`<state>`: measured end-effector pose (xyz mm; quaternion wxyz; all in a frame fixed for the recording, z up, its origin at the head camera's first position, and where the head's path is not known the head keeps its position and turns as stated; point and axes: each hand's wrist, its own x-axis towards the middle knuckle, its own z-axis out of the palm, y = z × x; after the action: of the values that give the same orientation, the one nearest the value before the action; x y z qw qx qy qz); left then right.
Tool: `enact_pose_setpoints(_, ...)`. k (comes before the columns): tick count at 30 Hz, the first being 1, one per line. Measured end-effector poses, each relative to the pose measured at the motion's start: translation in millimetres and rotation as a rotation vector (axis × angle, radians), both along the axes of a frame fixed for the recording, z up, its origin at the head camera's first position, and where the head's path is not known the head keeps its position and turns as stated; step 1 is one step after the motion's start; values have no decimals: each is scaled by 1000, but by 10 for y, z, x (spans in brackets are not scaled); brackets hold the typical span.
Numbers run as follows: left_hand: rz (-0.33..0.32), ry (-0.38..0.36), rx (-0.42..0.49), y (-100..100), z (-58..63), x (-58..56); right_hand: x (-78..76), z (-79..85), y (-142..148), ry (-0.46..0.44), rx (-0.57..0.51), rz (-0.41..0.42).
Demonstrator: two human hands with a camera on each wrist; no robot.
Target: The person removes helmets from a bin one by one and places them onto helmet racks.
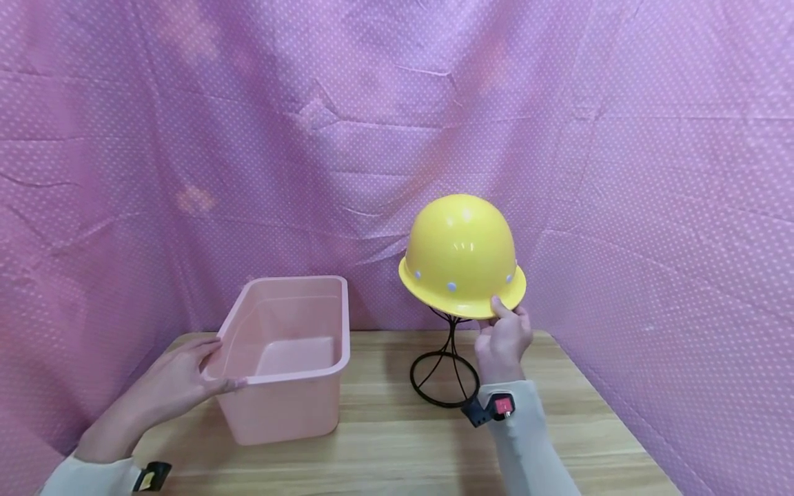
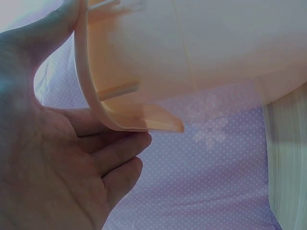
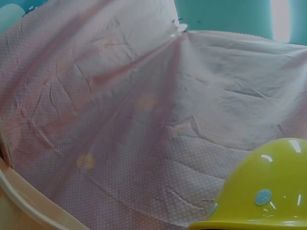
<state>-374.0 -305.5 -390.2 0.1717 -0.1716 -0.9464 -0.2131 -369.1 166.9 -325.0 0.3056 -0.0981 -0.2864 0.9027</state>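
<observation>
A yellow hard hat (image 1: 462,251) is at the black wire stand (image 1: 445,379), its brim slightly tilted. My right hand (image 1: 504,344) pinches the brim at the near right, with the thumb on top and the fingers beneath. The hat hides the stand's top, so I cannot tell whether it rests there. On the left, my left hand (image 1: 176,382) holds the near left corner of a pink plastic bin (image 1: 282,406). In the left wrist view the fingers (image 2: 122,155) curl under the bin's rim (image 2: 86,76). The right wrist view shows part of the hat (image 3: 268,191) but not the right hand.
Both bin and stand are on a light wooden table (image 1: 397,441). A pink-purple dotted curtain (image 1: 372,138) hangs behind the table and along its sides. Each wrist wears a dark strapped device (image 1: 490,410).
</observation>
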Motion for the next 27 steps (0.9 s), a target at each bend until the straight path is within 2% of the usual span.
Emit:
enact_pose_setpoints(7, -15, -33, 19, -17, 1, -7, 31, -75, -43, 2, 15, -4)
enact_pose_setpoints(14, -38, 14, 32, -47, 1, -23, 56, -122, -114, 17, 39, 4)
enact_pose_setpoints(21, -35, -8, 20, -92, -17, -15, 63, -149, -157, 16, 71, 54)
enact_pose_setpoints(27, -31, -19, 8, -110, -11, -13, 90, -199, -99, 18, 23, 143)
